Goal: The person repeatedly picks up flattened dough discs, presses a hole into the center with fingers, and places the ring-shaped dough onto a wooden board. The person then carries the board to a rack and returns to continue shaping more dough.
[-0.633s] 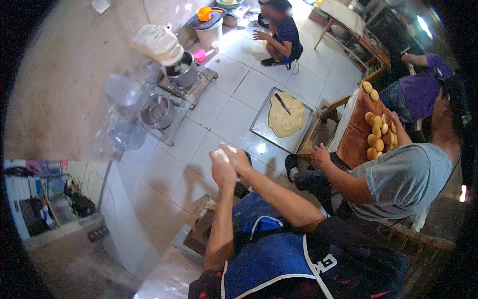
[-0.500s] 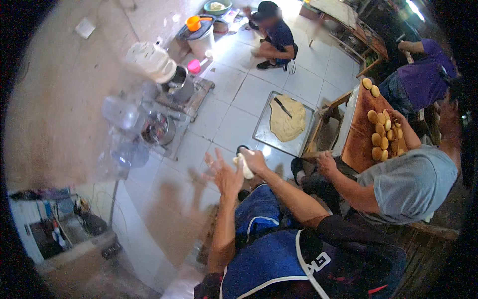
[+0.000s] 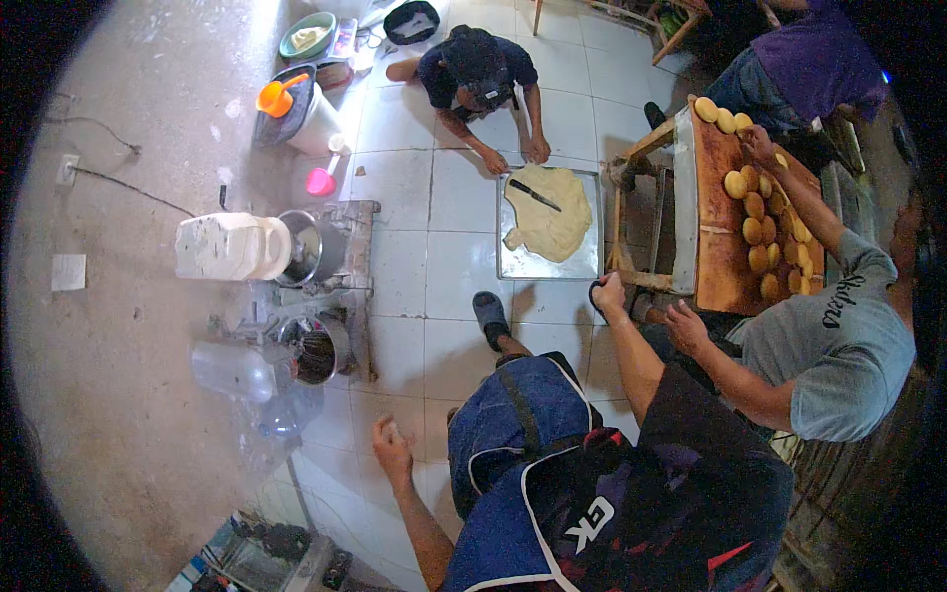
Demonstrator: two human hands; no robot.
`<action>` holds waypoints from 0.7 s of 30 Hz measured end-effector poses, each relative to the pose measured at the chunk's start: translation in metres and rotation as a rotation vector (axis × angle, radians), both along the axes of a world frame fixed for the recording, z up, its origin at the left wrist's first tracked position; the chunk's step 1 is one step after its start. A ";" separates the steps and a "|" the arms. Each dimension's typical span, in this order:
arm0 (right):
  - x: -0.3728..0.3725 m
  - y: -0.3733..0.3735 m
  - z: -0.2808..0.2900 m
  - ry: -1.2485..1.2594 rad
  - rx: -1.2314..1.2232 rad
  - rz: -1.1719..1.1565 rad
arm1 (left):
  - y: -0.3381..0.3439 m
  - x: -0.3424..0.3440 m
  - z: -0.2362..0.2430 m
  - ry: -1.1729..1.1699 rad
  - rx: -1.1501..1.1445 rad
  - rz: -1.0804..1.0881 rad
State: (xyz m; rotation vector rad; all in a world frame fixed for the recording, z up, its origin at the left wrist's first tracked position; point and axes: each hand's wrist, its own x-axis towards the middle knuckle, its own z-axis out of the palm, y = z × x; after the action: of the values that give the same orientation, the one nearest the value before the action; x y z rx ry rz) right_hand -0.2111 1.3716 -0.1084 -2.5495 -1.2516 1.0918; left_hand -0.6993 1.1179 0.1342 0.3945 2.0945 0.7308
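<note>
My left hand is raised low in front, left of my knee, its fingers curled. A small pale patch shows at its fingers, too unclear to name. My right hand is closed beside the near right corner of a metal tray; what it holds, if anything, is hidden. On the tray, which lies on the floor, is a flat sheet of pale dough. A black knife rests on the dough. A crouching person in a dark cap has both hands at the tray's far edge.
To the right, round golden cakes cover part of a brown-topped table; a person in a grey shirt sits beside it, hand among them. Mixers with metal bowls stand left. Behind are a white bucket, orange scoop and pink cup.
My hands have parted: left down and leftward, right toward the tray's corner. The pale dough piece between them no longer shows. The crouching person has leaned to the tray; my view has turned.
</note>
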 end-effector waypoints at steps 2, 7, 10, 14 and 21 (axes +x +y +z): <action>-0.032 -0.006 0.027 0.126 0.029 0.114 | 0.049 0.008 0.006 0.175 0.259 -0.286; -0.258 -0.050 0.113 1.177 -0.173 -0.048 | 0.145 0.070 0.008 0.125 0.609 -0.589; -0.380 -0.096 0.175 1.512 -0.358 0.030 | 0.141 0.064 -0.004 0.455 0.535 -0.703; -0.479 -0.162 0.225 1.875 -0.501 0.273 | 0.041 -0.074 -0.032 0.435 0.574 -0.342; -0.624 -0.350 0.283 1.751 -0.169 1.353 | -0.256 -0.236 -0.072 0.491 0.136 0.318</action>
State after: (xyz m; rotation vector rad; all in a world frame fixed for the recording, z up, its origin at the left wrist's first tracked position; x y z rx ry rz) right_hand -0.8349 1.0216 0.1745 0.3088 -1.7573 2.4398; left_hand -0.9349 0.8616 0.0627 0.3419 2.6152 1.0478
